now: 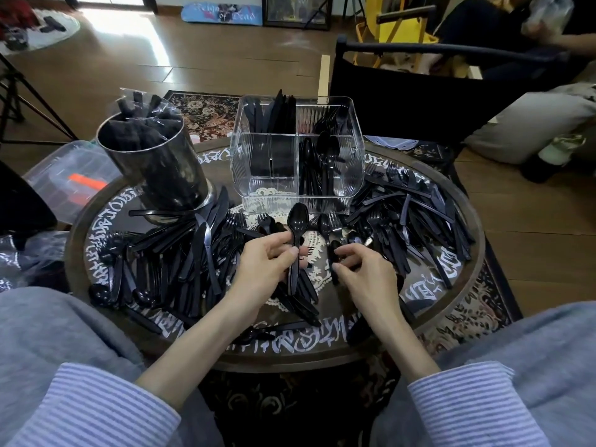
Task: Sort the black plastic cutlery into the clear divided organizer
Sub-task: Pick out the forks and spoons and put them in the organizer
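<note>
The clear divided organizer (pixel 271 188) stands at the far middle of the round table. Knives fill its back left part, forks the back right, spoons the front right; the front left part holds nothing. My left hand (pixel 264 266) grips a black spoon (pixel 297 221) by the handle, bowl pointing up toward the organizer. My right hand (pixel 364 272) pinches another black spoon (pixel 335 250) lying on the table centre. Heaps of loose black cutlery lie left (pixel 180 259) and right (pixel 412 221) of my hands.
A shiny metal bucket (pixel 161 169) holding bagged cutlery stands at the table's far left. A clear plastic tub (pixel 64 175) sits off the left edge. A black chair (pixel 403 91) and a seated person are behind the table at the right.
</note>
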